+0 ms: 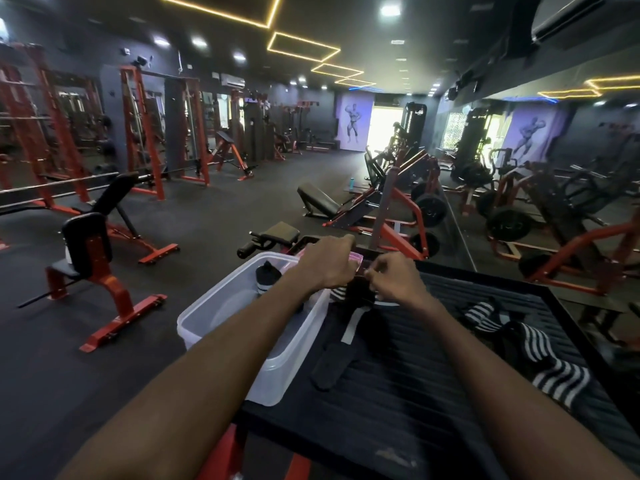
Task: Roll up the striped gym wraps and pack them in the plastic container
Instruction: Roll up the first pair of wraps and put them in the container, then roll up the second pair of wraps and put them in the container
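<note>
Both hands meet at the far edge of the dark ribbed surface [415, 358]. The left hand [327, 265] and right hand [394, 277] each grip a partly rolled striped wrap [349, 292], its black tail [332, 358] trailing toward the near edge. The plastic container [239, 327] sits at the left edge. More striped wraps [540, 348] lie loose near the right edge.
</note>
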Demonstrator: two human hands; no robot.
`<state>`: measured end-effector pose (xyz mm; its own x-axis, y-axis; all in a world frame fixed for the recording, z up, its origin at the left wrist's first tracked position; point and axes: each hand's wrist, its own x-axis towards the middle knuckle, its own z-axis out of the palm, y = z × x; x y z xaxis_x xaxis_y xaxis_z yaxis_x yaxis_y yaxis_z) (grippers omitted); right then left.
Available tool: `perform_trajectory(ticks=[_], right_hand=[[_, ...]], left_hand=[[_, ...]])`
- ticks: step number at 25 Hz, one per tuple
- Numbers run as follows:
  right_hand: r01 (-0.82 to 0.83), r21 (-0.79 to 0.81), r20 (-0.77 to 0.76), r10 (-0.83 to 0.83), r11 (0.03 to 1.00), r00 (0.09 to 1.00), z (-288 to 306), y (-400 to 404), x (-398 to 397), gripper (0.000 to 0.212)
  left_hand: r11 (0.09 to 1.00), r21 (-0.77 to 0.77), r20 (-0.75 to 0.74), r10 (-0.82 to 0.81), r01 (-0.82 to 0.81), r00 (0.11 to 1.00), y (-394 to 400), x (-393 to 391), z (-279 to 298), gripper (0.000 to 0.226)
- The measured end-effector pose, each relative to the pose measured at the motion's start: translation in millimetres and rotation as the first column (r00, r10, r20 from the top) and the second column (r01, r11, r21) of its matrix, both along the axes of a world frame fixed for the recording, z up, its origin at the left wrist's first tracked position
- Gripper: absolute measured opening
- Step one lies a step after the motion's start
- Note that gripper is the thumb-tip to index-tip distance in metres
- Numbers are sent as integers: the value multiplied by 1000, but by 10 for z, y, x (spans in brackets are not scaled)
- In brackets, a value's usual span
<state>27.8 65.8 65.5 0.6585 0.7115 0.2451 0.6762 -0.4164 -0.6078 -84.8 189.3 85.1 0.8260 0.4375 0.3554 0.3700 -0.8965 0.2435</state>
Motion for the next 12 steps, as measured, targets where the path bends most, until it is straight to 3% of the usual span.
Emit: perform_trajectory(ticks=[8, 12], right_hand=[[151, -63, -220, -161, 986, 962, -571, -708, 322, 20], [175, -40, -237, -179, 984, 955, -696, -849, 443, 17]], left_hand=[[999, -23, -208, -44, 41, 977, -377, 463, -281, 33], [995, 100, -318, 8, 25, 948, -458, 647, -490, 45]])
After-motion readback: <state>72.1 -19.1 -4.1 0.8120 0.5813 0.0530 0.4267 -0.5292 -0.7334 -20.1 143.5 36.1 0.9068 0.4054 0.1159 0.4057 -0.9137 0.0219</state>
